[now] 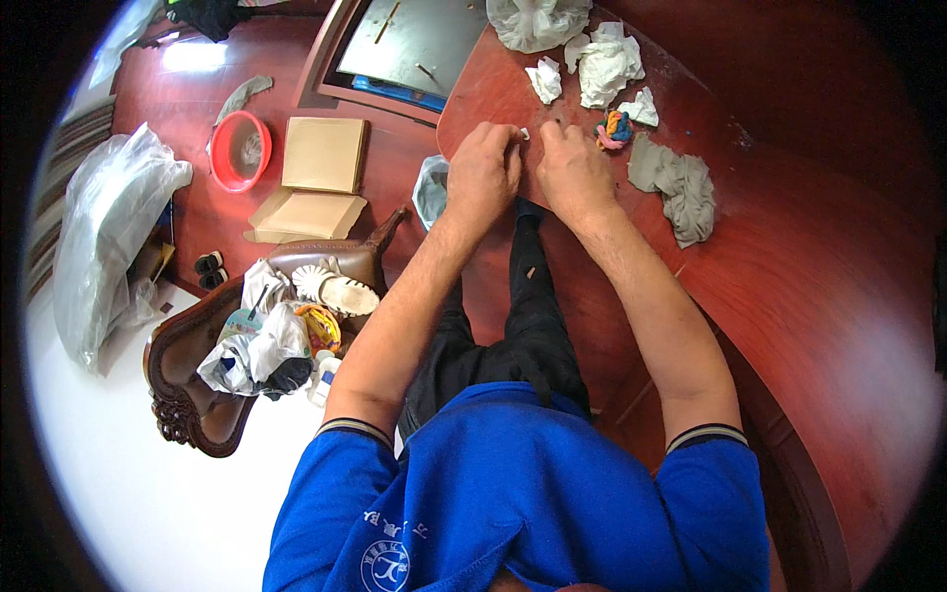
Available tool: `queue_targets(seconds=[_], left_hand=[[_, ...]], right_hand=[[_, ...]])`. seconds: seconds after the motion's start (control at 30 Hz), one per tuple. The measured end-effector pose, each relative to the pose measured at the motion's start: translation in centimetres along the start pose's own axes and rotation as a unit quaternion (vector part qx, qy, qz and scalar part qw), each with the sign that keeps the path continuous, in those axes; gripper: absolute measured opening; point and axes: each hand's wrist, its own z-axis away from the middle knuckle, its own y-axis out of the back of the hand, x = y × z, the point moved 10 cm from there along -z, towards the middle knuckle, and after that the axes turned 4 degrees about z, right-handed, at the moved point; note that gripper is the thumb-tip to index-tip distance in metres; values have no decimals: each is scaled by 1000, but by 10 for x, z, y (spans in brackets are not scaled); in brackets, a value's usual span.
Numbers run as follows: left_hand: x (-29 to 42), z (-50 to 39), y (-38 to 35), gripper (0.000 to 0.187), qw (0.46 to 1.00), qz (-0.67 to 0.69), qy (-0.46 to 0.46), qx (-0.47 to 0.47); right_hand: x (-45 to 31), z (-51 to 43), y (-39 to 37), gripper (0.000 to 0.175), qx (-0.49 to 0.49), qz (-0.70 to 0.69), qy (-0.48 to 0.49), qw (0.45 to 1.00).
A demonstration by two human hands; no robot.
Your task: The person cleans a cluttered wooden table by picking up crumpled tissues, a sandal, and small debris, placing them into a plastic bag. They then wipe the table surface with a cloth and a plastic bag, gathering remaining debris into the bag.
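Observation:
My left hand is over the rounded edge of a red wooden table, its fingers curled in. A small white scrap shows at its fingertips, apparently pinched there. My right hand is just to the right, over the same edge, fingers bent down; its fingertips and anything in them are hidden. Close beside the right hand lies a multicoloured knotted rope ball. A crumpled grey cloth lies farther right. Crumpled white tissues and a clear plastic bag are beyond the hands.
Below the left hand stands a lined bin. On the left, a carved leather chair bears bags and a pair of white sandals. Flat cardboard boxes, a red basin and a large plastic-wrapped item are farther off.

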Motion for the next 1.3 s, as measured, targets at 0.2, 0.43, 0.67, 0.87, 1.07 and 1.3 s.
queue_targets(seconds=[0.2, 0.43, 0.67, 0.87, 1.07, 1.3], left_hand=[[-3, 0, -1, 12, 1000, -2, 10, -3], [-2, -1, -1, 12, 1000, 1, 7, -2], [0, -2, 2, 13, 1000, 9, 19, 3], [9, 31, -8, 16, 984, 114, 134, -8], [2, 47, -38, 27, 942, 218, 253, -23], [12, 34, -43, 25, 978, 73, 190, -47]], right_hand=[[0, -3, -3, 14, -30, 8, -25, 999], [2, -4, 0, 13, -31, -5, -15, 999], [8, -7, -3, 24, -18, -35, -40, 998], [12, -6, -3, 24, -34, -60, -20, 997], [36, 5, 14, 13, 56, -204, -72, 975], [135, 32, 90, 13, 130, -302, -274, 904]])
